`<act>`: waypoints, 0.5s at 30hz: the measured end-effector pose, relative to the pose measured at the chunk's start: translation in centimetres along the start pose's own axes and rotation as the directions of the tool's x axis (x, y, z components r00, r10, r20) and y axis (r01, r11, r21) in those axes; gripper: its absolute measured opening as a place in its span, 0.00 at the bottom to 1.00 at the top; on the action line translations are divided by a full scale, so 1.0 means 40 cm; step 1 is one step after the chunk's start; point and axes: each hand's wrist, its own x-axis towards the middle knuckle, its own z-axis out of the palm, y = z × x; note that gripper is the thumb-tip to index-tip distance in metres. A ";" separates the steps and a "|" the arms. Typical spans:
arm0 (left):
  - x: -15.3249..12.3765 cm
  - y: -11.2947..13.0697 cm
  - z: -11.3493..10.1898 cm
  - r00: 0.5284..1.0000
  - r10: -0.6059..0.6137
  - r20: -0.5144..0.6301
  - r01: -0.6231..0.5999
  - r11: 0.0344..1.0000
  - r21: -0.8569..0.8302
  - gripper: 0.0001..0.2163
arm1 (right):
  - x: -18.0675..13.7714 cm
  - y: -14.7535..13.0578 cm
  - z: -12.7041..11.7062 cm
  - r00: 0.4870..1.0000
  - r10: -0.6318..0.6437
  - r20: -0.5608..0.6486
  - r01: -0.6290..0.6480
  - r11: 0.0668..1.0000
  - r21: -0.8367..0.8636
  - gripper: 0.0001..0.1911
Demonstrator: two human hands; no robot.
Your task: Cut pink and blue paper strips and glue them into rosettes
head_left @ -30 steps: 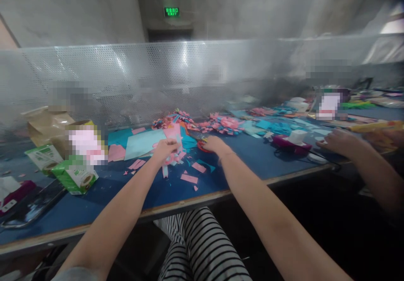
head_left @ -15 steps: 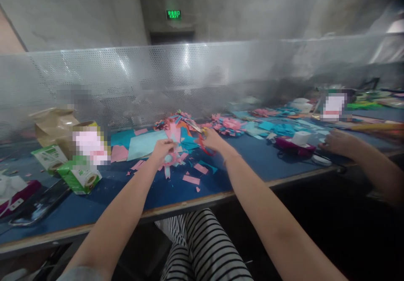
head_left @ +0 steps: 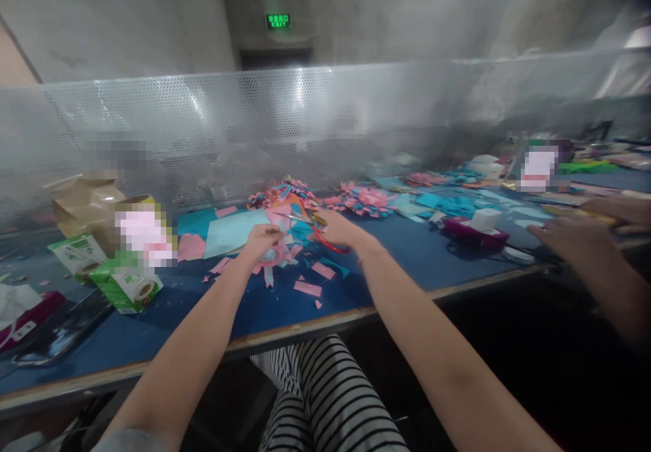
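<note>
My left hand (head_left: 263, 238) is closed in a pinch on a pink paper strip (head_left: 277, 213). A pink and pale paper flower (head_left: 272, 257) hangs just below those fingers; whether it is joined to the strip I cannot tell. In my right hand (head_left: 340, 227) is a pair of scissors (head_left: 333, 243) with red handles. Their blades point left toward my left hand and lie across the pink paper. Pink paper scraps (head_left: 308, 289) are scattered on the blue table (head_left: 203, 333) near both hands.
Colourful paper flowers (head_left: 369, 198) and blue paper sheets (head_left: 239, 228) lie behind my hands. Green and white cartons (head_left: 127, 286), a brown paper bag (head_left: 84, 204) and a phone (head_left: 61, 333) sit left. A co-worker's hand (head_left: 564, 238) is at right, near a purple power strip (head_left: 475, 232).
The scissors have turned from pointing up and away to lying level, their blades now across the pink paper by my left hand. The co-worker's hand has shifted slightly right.
</note>
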 end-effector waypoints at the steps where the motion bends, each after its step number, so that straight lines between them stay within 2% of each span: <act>1: 0.001 -0.001 -0.001 1.000 0.004 0.000 -0.004 0.999 0.039 0.11 | -0.001 -0.003 -0.003 1.000 -0.020 -0.001 0.020 1.000 0.005 0.28; 8: 0.001 -0.002 -0.005 0.999 -0.014 -0.037 0.022 0.974 0.226 0.10 | -0.005 -0.012 -0.014 0.999 -0.032 -0.003 0.032 0.999 0.001 0.24; 12: 0.001 -0.004 -0.009 0.999 0.003 -0.033 0.006 0.963 0.268 0.10 | -0.002 -0.010 -0.020 0.999 0.025 0.022 -0.022 0.995 -0.097 0.14; 15: 0.003 -0.009 -0.012 1.000 0.020 -0.009 -0.016 0.956 0.292 0.10 | -0.001 -0.008 -0.025 0.996 0.077 0.052 -0.067 0.984 -0.168 0.13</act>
